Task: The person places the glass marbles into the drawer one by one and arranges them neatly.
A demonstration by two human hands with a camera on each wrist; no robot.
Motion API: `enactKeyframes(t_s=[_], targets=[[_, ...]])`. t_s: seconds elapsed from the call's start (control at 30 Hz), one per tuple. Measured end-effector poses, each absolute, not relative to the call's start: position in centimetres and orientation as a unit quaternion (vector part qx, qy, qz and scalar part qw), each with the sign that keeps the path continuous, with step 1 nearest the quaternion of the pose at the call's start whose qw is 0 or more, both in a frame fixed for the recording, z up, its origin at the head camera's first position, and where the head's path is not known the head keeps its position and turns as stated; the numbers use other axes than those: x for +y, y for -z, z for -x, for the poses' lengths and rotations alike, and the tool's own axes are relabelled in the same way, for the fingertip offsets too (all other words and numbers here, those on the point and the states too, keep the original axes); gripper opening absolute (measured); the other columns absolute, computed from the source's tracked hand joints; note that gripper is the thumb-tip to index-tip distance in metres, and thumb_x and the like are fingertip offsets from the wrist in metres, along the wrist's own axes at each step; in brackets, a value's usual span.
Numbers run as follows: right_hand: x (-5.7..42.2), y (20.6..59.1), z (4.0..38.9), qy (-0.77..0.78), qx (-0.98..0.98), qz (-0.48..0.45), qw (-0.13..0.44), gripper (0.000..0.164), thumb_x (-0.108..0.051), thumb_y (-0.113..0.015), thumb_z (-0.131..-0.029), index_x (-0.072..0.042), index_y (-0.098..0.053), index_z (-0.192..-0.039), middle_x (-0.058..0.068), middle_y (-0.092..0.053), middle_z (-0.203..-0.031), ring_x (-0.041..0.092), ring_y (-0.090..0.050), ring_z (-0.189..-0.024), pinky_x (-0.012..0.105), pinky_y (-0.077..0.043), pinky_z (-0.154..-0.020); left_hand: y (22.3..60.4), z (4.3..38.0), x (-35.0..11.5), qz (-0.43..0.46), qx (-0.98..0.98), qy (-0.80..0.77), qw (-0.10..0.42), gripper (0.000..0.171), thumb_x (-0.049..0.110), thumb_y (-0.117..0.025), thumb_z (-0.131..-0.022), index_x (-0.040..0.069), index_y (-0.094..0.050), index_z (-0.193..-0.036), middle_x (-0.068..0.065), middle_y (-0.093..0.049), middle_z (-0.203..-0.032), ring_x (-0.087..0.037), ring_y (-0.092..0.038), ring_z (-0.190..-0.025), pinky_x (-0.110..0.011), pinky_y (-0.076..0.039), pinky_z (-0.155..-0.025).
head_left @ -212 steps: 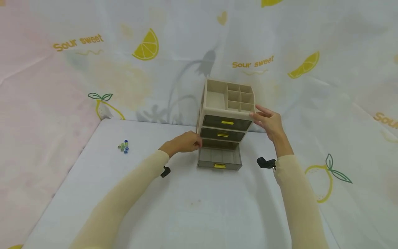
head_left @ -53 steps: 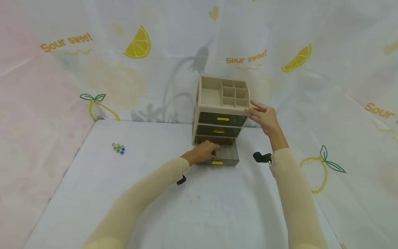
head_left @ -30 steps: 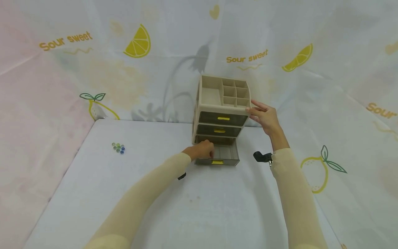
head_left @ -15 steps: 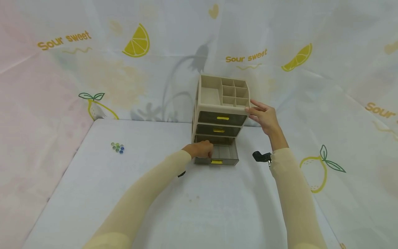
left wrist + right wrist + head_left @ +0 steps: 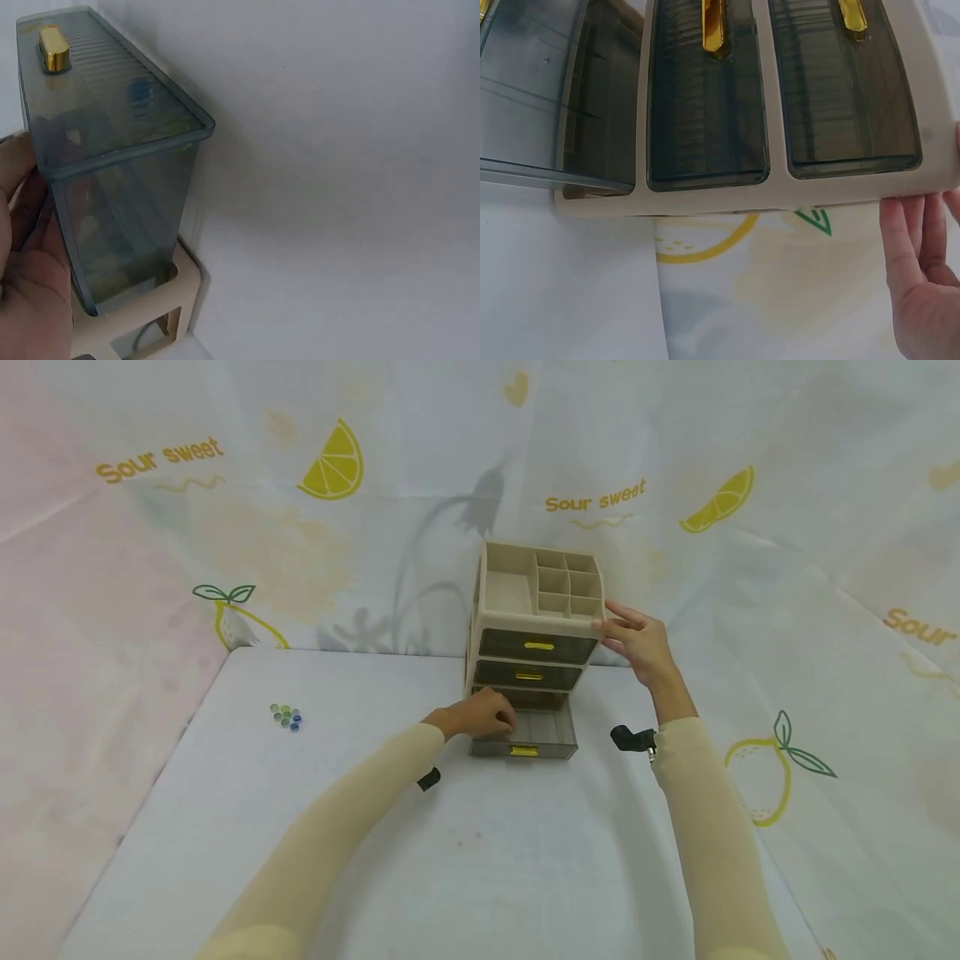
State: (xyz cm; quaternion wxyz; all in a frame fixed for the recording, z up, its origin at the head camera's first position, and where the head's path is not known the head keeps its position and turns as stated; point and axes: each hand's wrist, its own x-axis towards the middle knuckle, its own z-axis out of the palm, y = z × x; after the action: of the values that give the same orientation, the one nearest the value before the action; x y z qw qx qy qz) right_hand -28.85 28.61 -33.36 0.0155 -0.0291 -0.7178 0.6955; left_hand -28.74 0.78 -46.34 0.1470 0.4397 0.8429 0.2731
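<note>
A beige desktop drawer organizer [image 5: 543, 625] stands at the back of the table, its top divided into compartments. Its lowest drawer [image 5: 558, 750], smoky and see-through, is pulled out. My left hand [image 5: 480, 713] is at the left part of this drawer, fingers bent downward into it; whether they hold something is hidden. Through the drawer's plastic, the left wrist view shows a blurred blue patch [image 5: 140, 90] and some green. With my right hand [image 5: 641, 643] I grip the organizer's upper right front corner, thumb at the front edge and fingers along the side [image 5: 902, 247].
Several green and blue glass marbles [image 5: 286, 717] lie in a small cluster on the table's left. Two upper drawers with gold handles [image 5: 538, 645] are closed. A lemon-print cloth [image 5: 420, 460] hangs behind; the white table [image 5: 465, 877] extends forward.
My left hand has gone from the organizer's left side into the drawer's middle, then back to its left part. A blue marble atop the cluster no longer shows there. My right hand stays put.
</note>
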Motion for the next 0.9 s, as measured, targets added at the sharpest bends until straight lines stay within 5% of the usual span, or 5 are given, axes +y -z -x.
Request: enactKeyframes(t_s=[0.43,0.9], targets=[[28.8,33.6,28.7,-0.703,-0.711,0.028,0.021,0.063,-0.009,-0.077,-0.084,-0.002,-0.050,-0.141,0.006,-0.060,-0.101,0.012,-0.065,-0.090,0.025,-0.054,-0.082,47.5,30.2,-7.2,-0.337,0.838,-0.429,-0.002,0.015,0.019,-0.069,-0.092,0.007,-0.075,-0.098,0.002,-0.070,-0.094,-0.012,-0.065,-0.087,-0.028,-0.055,-0.080],[28.5,33.6,28.8,-0.701,-0.712,0.027,0.023,0.062,-0.010,-0.077,-0.085,-0.003,-0.050,-0.141,0.004,-0.061,-0.099,0.011,-0.065,-0.089,0.025,-0.054,-0.083,48.8,29.9,-21.5,-0.211,0.921,-0.328,0.014,0.014,0.004,-0.066,-0.090,-0.003,-0.070,-0.101,-0.014,-0.068,-0.099,-0.030,-0.064,-0.095,-0.045,-0.053,-0.084]])
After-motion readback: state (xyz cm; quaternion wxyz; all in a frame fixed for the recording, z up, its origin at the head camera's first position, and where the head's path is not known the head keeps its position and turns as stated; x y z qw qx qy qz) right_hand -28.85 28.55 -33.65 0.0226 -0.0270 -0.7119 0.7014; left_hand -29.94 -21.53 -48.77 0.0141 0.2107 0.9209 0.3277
